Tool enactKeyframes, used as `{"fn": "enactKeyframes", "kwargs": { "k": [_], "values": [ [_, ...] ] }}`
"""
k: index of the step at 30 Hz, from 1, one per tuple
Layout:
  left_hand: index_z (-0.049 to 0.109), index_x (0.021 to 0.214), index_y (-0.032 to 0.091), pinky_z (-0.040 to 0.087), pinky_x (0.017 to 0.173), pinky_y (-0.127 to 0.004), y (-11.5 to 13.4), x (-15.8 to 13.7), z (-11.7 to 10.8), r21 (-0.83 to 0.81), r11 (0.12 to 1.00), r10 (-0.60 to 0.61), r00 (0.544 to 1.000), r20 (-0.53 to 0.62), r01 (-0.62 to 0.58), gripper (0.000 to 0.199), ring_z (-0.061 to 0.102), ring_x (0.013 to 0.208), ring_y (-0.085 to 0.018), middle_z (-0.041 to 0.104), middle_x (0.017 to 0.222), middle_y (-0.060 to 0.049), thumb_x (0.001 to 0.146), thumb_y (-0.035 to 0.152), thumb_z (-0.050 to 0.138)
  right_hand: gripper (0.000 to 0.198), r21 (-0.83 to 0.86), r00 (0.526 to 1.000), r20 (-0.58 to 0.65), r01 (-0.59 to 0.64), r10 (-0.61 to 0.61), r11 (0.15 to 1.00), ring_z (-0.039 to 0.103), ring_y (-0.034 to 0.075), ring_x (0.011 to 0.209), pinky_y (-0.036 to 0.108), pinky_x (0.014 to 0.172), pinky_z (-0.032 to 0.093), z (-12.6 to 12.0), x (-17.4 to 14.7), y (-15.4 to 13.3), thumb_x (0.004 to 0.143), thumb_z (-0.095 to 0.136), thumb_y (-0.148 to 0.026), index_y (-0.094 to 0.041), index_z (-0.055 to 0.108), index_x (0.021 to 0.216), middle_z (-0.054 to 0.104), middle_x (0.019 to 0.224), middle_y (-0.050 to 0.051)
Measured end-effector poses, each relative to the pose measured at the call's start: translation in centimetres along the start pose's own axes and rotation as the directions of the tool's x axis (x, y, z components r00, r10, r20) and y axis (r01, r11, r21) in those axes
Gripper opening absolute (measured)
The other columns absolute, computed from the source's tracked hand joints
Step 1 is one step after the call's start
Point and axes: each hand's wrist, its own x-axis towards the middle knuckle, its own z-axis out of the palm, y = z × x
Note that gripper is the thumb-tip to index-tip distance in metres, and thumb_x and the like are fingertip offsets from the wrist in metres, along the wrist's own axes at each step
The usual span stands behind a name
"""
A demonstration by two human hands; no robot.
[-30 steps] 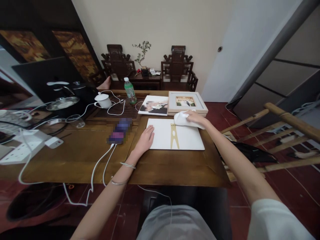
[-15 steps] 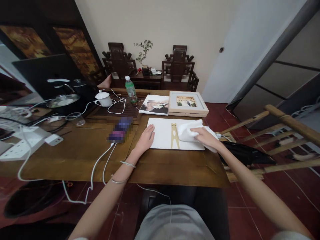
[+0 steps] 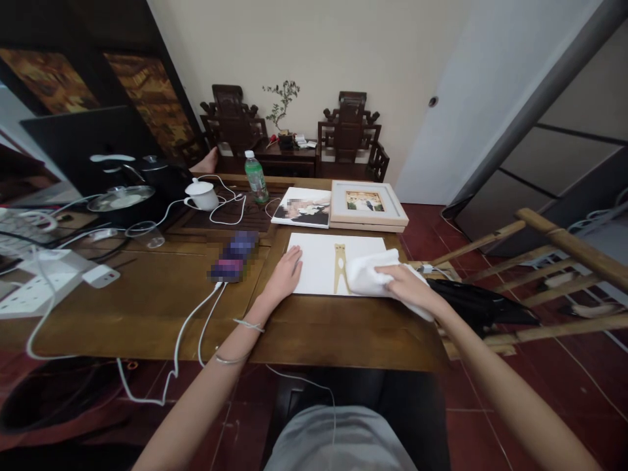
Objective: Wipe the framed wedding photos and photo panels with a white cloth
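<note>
A flat white board (image 3: 316, 265) lies on the wooden table (image 3: 314, 333) in front of me. On its face is a tan, long-legged figure (image 3: 339, 255) with a small animal-like head; I cannot tell if it is a fixed stand or a print. My left hand (image 3: 286, 271) rests with its fingers stretched out on the board's left edge. My right hand (image 3: 400, 284) grips a white cloth (image 3: 367, 273), pressed on the right part of the board and covering it there. The cloth's tail hangs past the right edge.
Behind the board lie a framed picture (image 3: 370, 203) and a photo panel (image 3: 304, 208). A green bottle (image 3: 256, 176), a lidded white cup (image 3: 201, 194) and a phone (image 3: 235, 255) with cables stand or lie leftward. A power strip (image 3: 42, 281) is far left, a wooden rack (image 3: 564, 242) right.
My right hand has moved the cloth a little toward me, down the right side of the board. My left hand stays in place on the board's left edge.
</note>
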Motion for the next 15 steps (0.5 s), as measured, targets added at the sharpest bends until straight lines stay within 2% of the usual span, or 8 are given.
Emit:
{"fn": "enactKeyframes", "kwargs": {
  "k": [4,8,11,15],
  "values": [
    [0.058,0.119,0.007,0.034,0.111,-0.046,-0.3,0.0,0.1,-0.004,1.000,0.007,1.000,-0.016,-0.007,0.039,0.045,0.131,-0.027,0.053,0.134,-0.018,0.091,0.023,0.038,0.043,0.038,0.998,-0.044,-0.046,0.048,0.998,0.055,0.028,0.103,0.034,0.090,0.041,-1.2,5.7,1.7,0.055,0.042,-0.015,-0.016,0.069,0.089,0.069,0.106,0.008],
    [0.058,0.119,0.011,0.035,0.111,-0.046,-0.4,0.0,0.1,-0.022,1.000,0.006,1.000,-0.029,-0.007,0.037,0.045,0.130,-0.026,0.055,0.134,-0.015,0.090,0.024,0.039,0.042,0.058,0.995,0.001,-0.100,0.101,0.993,0.056,0.025,0.089,0.032,0.077,0.044,-2.7,10.2,2.8,0.052,0.042,-0.016,-0.015,0.066,0.086,0.069,0.095,0.006],
    [0.058,0.120,0.011,0.034,0.111,-0.048,-0.5,-0.1,0.1,-0.034,0.999,0.003,1.000,-0.024,-0.004,0.037,0.044,0.131,-0.027,0.054,0.134,-0.015,0.090,0.024,0.039,0.040,0.056,0.991,0.028,-0.130,0.128,0.990,0.055,0.023,0.082,0.030,0.070,0.043,-3.7,12.2,3.6,0.049,0.042,-0.016,-0.015,0.064,0.082,0.067,0.091,0.005],
    [0.058,0.120,0.010,0.033,0.112,-0.047,-0.5,-0.1,0.0,-0.035,0.999,0.001,1.000,-0.020,-0.001,0.037,0.044,0.131,-0.027,0.053,0.135,-0.016,0.090,0.024,0.040,0.035,0.031,0.992,-0.015,-0.124,0.124,0.992,0.055,0.025,0.088,0.031,0.076,0.043,-3.9,12.8,4.3,0.049,0.044,-0.016,-0.016,0.064,0.078,0.067,0.098,0.007]
  ]
}}
